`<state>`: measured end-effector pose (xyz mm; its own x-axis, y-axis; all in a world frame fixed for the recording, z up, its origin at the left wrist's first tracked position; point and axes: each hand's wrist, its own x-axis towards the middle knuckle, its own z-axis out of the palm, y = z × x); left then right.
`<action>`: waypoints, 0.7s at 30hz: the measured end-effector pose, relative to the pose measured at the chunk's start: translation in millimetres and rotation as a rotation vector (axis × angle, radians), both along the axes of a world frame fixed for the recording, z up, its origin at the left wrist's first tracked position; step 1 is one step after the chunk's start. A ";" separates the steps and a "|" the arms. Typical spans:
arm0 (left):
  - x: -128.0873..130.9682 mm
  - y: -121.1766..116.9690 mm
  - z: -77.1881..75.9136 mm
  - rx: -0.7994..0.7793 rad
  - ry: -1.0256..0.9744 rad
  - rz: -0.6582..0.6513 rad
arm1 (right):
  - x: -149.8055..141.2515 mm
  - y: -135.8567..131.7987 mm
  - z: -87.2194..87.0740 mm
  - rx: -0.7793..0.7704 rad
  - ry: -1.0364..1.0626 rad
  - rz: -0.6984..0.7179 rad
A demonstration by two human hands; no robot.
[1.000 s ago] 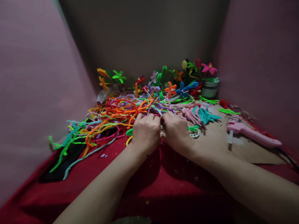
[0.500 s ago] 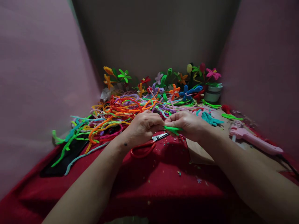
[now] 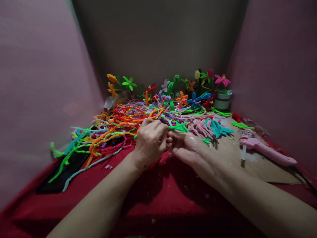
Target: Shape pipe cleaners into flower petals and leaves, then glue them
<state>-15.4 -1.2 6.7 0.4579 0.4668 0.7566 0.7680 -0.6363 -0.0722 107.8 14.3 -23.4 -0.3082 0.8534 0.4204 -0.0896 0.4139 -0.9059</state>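
Observation:
My left hand (image 3: 150, 141) and my right hand (image 3: 185, 145) meet at the middle of the red cloth (image 3: 158, 198), fingers curled together. Between them they pinch a bright green pipe cleaner piece (image 3: 178, 127), whose bent tips stick up above the fingers. Just behind the hands lies a big tangle of loose pipe cleaners (image 3: 119, 122) in orange, red, green, purple and teal. The red scissors are hidden under my hands.
Finished pipe cleaner flowers (image 3: 180, 94) line the back, some in a white pot (image 3: 223, 100). A pink glue gun (image 3: 264, 148) lies on brown cardboard (image 3: 252, 165) at right. A black flat object (image 3: 64, 172) lies at left. Pink walls close in on both sides.
The hands came back together and rose slightly; the green piece now sticks up above the fingers. The red scissors seen half a second ago are covered by my hands.

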 end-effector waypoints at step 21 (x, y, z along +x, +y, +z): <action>-2.6 3.9 5.3 -0.251 -0.005 0.044 | 15.2 -13.9 19.2 0.000 -0.146 -0.374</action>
